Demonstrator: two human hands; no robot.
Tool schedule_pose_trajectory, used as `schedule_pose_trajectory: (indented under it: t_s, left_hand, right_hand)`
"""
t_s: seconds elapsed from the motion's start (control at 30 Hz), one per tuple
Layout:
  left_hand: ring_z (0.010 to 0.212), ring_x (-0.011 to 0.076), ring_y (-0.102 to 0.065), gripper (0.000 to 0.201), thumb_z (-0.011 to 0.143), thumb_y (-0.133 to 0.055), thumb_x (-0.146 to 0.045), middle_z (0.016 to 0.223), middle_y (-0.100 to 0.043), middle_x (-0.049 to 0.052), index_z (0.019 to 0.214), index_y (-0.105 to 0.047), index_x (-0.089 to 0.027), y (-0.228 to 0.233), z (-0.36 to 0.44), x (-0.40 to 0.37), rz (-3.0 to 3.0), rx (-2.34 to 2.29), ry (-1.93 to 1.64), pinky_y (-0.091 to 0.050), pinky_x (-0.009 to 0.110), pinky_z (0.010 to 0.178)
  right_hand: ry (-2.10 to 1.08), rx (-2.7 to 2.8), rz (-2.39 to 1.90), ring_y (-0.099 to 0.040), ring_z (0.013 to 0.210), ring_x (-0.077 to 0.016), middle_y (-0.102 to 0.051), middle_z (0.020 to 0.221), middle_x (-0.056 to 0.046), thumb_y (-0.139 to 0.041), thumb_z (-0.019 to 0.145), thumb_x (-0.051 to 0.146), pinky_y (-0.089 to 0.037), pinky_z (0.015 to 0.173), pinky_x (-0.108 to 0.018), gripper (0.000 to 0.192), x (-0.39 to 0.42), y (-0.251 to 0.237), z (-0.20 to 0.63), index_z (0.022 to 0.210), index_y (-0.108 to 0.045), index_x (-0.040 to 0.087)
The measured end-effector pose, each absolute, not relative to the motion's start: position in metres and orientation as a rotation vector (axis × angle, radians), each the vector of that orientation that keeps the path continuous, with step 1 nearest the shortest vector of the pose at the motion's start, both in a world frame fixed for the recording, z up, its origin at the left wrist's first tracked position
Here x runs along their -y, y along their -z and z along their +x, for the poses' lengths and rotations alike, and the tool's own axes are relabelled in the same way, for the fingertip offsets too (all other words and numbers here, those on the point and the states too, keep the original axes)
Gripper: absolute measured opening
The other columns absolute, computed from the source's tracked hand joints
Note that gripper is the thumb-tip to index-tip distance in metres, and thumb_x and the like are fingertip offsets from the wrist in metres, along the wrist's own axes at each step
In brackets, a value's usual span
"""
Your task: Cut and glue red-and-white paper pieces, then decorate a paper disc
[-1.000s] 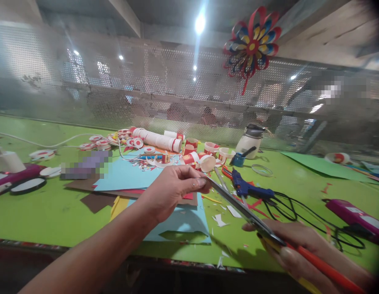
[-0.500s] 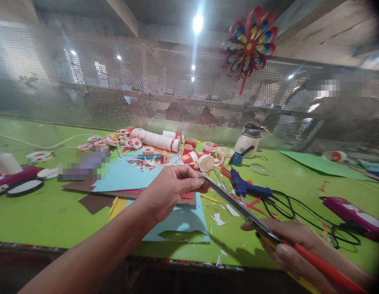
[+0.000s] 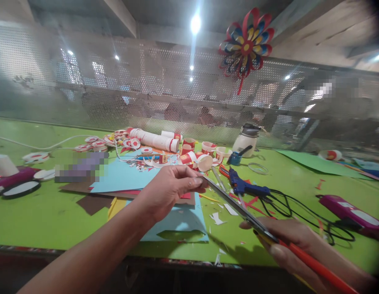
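My right hand [image 3: 295, 239] grips a pair of scissors [image 3: 238, 207] by its red and yellow handles. The long metal blades point up and to the left and look closed or almost closed. My left hand [image 3: 172, 188] is pinched at the blade tips, thumb against fingers; whatever small piece it may hold is hidden. Beneath the left forearm lie light blue paper sheets [image 3: 189, 218], the front one with a cut-out gap. White paper scraps [image 3: 218, 218] are scattered below the blades. A blue glue gun [image 3: 246, 187] rests just beyond the scissors.
Cut paper cups [image 3: 204, 162] and a long stack of cups [image 3: 154, 140] stand farther back. A white bottle with a dark lid [image 3: 244, 140] is behind the glue gun. Purple power strips [image 3: 353, 212] with black cords lie rightward. A paper flower [image 3: 247, 47] hangs on the mesh screen.
The whole view has shifted slightly, with the table things a little farther left. Both hands and the scissors keep nearly the same pose.
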State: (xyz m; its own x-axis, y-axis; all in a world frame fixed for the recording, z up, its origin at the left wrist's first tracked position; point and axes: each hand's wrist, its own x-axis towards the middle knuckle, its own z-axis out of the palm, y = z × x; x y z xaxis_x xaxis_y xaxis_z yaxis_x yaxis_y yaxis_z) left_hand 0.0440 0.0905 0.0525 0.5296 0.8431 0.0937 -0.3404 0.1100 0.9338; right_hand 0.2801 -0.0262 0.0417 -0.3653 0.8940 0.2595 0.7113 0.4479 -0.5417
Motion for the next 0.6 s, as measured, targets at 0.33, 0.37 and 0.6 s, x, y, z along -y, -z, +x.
schedule_pose_trajectory:
  t_s: [0.33,0.37,0.6]
  left_hand:
    - [0.072,0.0143,-0.062,0.016,0.064,-0.075,-0.017,0.074,-0.067,0.006,0.062,-0.061,-0.011,-0.0509,0.0441,-0.0909,1.150,-0.518,-0.939,-0.045,0.030,0.079]
    - [0.072,0.0144,-0.062,0.016,0.064,-0.075,-0.017,0.074,-0.067,0.007,0.062,-0.061,-0.011,-0.0509,0.0442,-0.0910,1.150,-0.518,-0.939,-0.045,0.030,0.079]
    - [0.073,0.0142,-0.063,0.015,0.065,-0.074,-0.015,0.076,-0.067,0.007,0.062,-0.061,-0.011,-0.0491,0.0442,-0.0922,1.147,-0.494,-0.932,-0.045,0.029,0.078]
  right_hand:
    - [-0.468,2.148,-1.357,-0.049,0.052,-0.0120,-0.059,0.061,0.001,-0.049,0.087,0.044,-0.038,0.047,-0.022,0.032,0.0258,-0.0452,0.2767,0.101,-0.070,0.024]
    - [-0.482,2.152,-1.346,-0.048,0.052,-0.0116,-0.059,0.061,0.001,-0.048,0.088,0.045,-0.037,0.047,-0.022,0.033,0.0255,-0.0449,0.2771,0.101,-0.070,0.024]
    - [-0.472,2.131,-1.404,-0.041,0.049,-0.0111,-0.051,0.057,0.001,-0.040,0.090,0.055,-0.032,0.045,-0.023,0.044,0.0273,-0.0376,0.2770,0.097,-0.070,0.023]
